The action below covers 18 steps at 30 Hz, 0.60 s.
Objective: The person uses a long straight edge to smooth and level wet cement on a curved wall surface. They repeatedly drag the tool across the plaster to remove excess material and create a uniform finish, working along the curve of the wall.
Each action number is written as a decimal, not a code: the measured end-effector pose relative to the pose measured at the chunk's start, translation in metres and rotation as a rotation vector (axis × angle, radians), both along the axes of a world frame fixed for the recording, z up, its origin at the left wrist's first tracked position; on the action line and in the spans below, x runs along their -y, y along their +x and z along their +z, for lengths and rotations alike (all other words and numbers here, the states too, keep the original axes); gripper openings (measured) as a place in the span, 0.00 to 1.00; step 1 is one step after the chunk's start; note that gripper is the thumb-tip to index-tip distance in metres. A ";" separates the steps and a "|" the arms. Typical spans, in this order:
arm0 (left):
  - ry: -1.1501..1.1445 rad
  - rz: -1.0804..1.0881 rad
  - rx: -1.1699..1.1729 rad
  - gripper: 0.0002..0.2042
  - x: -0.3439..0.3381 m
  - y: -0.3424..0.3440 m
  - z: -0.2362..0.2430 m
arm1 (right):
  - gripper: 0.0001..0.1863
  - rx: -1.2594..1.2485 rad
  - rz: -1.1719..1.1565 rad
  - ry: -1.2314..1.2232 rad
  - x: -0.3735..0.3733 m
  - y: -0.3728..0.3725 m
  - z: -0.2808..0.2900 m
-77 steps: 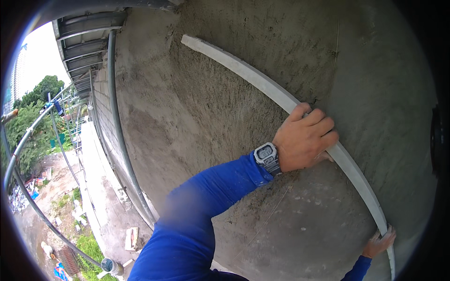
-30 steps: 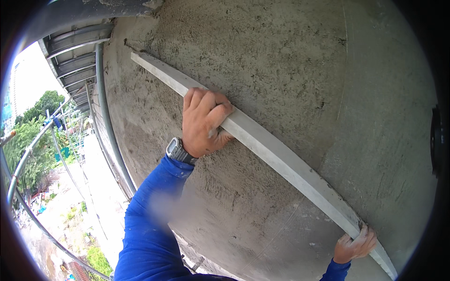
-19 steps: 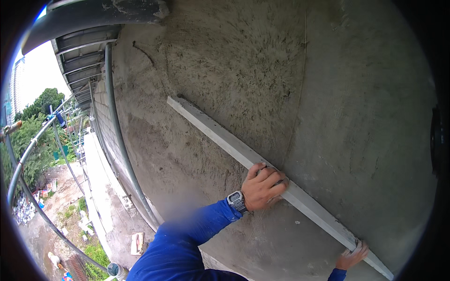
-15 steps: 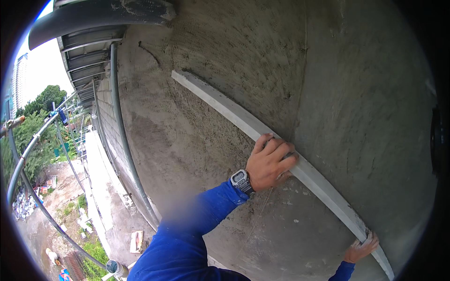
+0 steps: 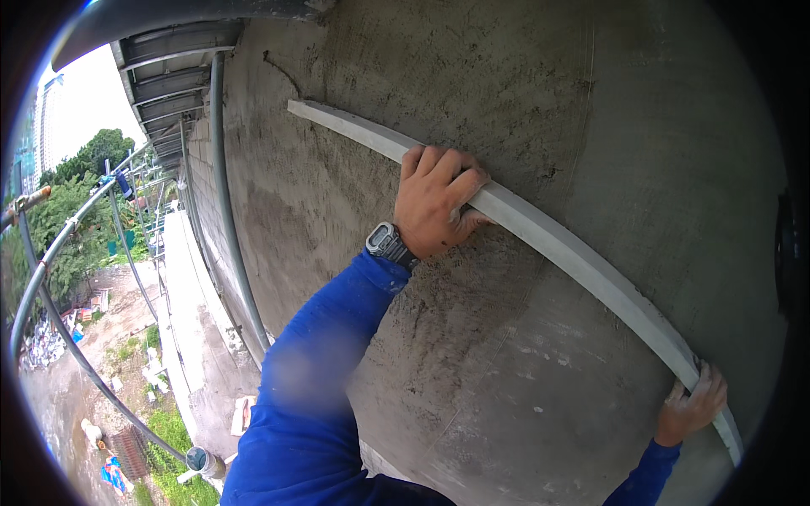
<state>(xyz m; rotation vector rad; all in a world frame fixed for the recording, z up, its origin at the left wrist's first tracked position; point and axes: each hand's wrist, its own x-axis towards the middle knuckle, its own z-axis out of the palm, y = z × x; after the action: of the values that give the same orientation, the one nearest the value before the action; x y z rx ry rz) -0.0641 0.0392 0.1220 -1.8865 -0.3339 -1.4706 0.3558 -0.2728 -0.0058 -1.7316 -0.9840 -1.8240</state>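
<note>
A long pale plastering straightedge (image 5: 582,261) lies slantwise against the grey plastered wall (image 5: 354,228), its upper end to the left and its lower end at the right. My left hand (image 5: 440,201), with a grey watch on the wrist, has its fingers wrapped over the bar's top edge left of the middle. Close to the lower end, my right hand (image 5: 693,408) grips the same bar. Bits of mortar cling to its upper edge. The plaster below and left of it is rough and patchy; toward the right it looks smoother.
A grey vertical pole (image 5: 224,185) stands along the wall's left side, beneath a metal-ribbed overhang (image 5: 173,84). Curved scaffold rails (image 5: 52,253) run at far left, high above the ground. A bucket (image 5: 201,460) stands at lower left. A dark pipe (image 5: 186,18) crosses the top.
The straightedge has moved up the wall, and its left part lies flatter. My left hand has gone up and left with it, my right hand up and right. Both keep their grip.
</note>
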 end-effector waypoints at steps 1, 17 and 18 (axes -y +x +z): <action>0.020 0.007 0.013 0.24 -0.010 -0.007 0.001 | 0.30 0.013 0.009 0.003 -0.008 -0.008 0.003; 0.124 0.066 0.053 0.31 -0.146 -0.148 0.038 | 0.18 0.056 0.115 0.026 -0.141 -0.187 0.071; 0.139 0.076 0.044 0.31 -0.153 -0.158 0.044 | 0.17 0.084 0.134 0.053 -0.152 -0.198 0.077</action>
<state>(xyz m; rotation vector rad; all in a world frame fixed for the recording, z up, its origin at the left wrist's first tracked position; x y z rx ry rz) -0.2220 0.1923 0.1657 -1.7152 -0.3125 -1.4486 0.1576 -0.1211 0.0708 -1.5307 -1.0493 -1.8322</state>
